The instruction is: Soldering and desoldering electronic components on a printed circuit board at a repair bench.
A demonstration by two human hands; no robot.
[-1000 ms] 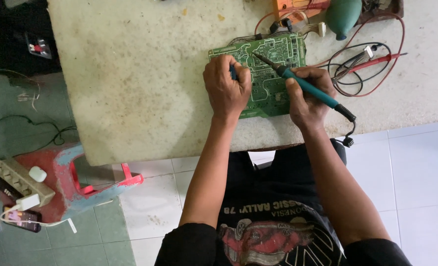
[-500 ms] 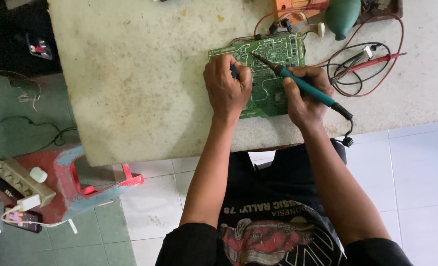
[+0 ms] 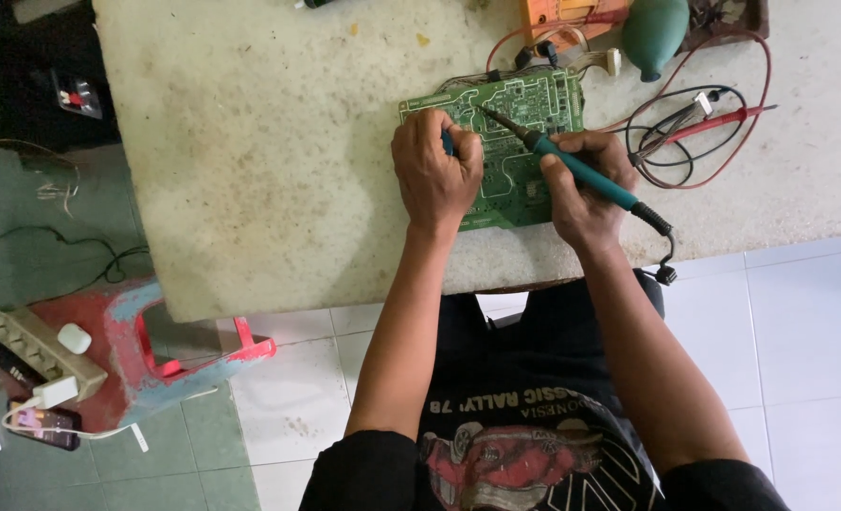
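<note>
A green circuit board point(image 3: 524, 104) lies on the pale stone table point(image 3: 269, 170). My right hand point(image 3: 586, 194) grips a teal soldering iron point(image 3: 581, 170) like a pen, its dark tip resting on the upper middle of the board. My left hand point(image 3: 434, 175) is closed over the board's left part and holds a small blue tool point(image 3: 448, 142), mostly hidden by the fingers.
Red and black probe leads point(image 3: 695, 132) coil at the right of the board. An orange meter point(image 3: 572, 17) and a green rubber bulb point(image 3: 655, 33) sit at the table's far edge. A red and blue stool point(image 3: 146, 350) with a power strip point(image 3: 37, 355) stands at lower left on the floor.
The iron's tip has shifted slightly on the board. Both hands stay in the same place.
</note>
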